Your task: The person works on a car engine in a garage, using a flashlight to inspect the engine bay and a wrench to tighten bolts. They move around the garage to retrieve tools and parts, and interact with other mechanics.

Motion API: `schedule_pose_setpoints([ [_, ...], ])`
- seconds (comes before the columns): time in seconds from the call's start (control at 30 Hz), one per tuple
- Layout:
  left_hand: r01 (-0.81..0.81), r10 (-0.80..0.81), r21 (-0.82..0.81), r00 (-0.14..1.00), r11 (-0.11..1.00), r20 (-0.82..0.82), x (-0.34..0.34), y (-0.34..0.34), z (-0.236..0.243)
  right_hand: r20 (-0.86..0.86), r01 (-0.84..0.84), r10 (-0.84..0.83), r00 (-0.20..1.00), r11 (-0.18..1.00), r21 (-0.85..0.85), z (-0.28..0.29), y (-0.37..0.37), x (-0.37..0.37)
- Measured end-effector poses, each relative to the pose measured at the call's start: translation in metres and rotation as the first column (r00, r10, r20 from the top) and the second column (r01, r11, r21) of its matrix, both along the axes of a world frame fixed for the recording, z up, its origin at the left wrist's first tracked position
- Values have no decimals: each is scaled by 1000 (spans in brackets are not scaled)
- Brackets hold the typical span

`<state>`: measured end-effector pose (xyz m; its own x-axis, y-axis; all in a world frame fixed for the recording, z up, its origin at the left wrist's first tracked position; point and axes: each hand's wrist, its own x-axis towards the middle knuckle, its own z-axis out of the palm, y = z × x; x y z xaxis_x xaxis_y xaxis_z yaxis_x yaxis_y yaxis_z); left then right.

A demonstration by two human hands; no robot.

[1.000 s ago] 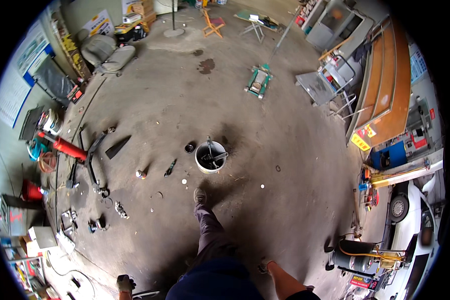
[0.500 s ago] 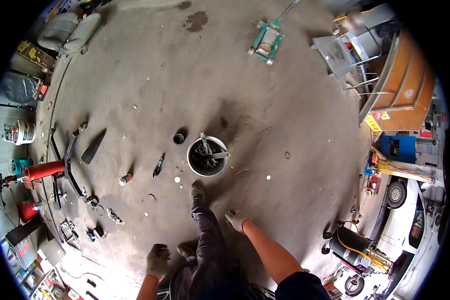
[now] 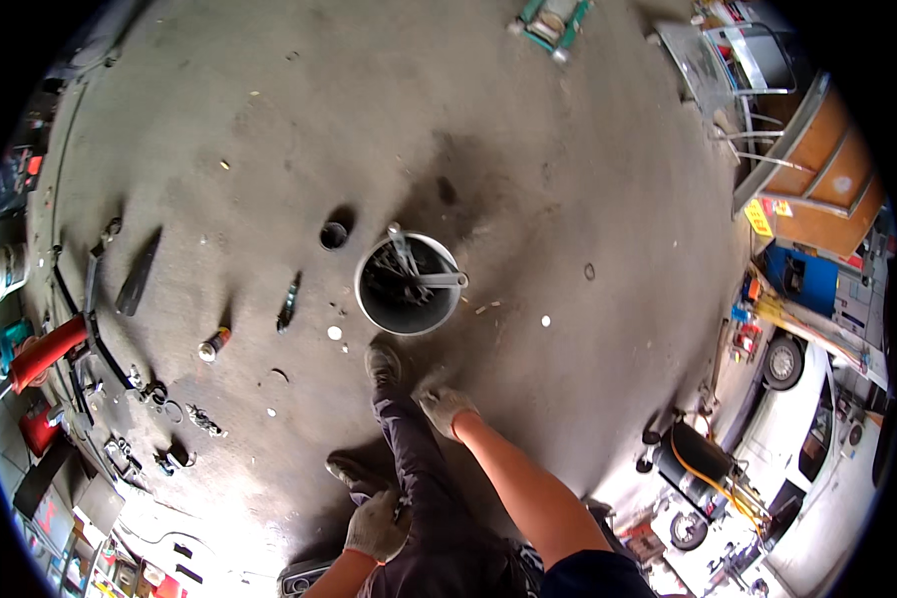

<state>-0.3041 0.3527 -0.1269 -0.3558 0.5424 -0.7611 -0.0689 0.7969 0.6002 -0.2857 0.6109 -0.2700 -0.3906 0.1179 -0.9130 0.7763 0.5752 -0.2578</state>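
My right hand (image 3: 445, 410), in a pale work glove, is stretched forward just short of a white-rimmed bucket (image 3: 409, 325) on the floor. Its fingers look loosely apart and nothing shows in them, though they are a little blurred. Inside the bucket are dark metal tools; a wrench (image 3: 443, 280) leans over the right rim and a second metal tool (image 3: 400, 244) sticks up at the back. My left hand (image 3: 374, 528), gloved too, is bent in front of my thigh. Something dark shows by its fingertips, and I cannot tell whether that is the glove.
A small black cup (image 3: 333, 235) stands left of the bucket. Farther left lie a slim dark tool (image 3: 289, 302), a spray can (image 3: 213, 344) and a red cylinder (image 3: 48, 351) on a black frame. A green floor jack (image 3: 551, 22) is far ahead; a black tank (image 3: 696, 466) stands at the right.
I have moved nearer the bucket, which appears larger. My left hand has swung in from the side to my thigh, and my right hand has come forward and slightly left.
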Motion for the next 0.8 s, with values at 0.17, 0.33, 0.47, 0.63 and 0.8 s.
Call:
schedule_pose_setpoints([
  [0.17,-47,49,-35,996,998,80,-5,29,-26,-186,30,24,982,958,286,-57,38,-44],
  [0.33,38,-24,-135,994,990,105,3,20,-36,-454,297,24,891,725,622,-123,132,-118],
  [0.47,127,-97,-206,984,970,147,-1,1,-48,74,142,-189,979,898,417,-162,163,-136],
  [0.63,131,-86,-311,985,941,151,-1,-16,-45,95,159,-197,976,937,311,-140,55,-111],
  [0.8,73,-33,-265,988,962,153,5,-10,-33,-34,387,-391,920,887,251,-111,-4,-89],
])
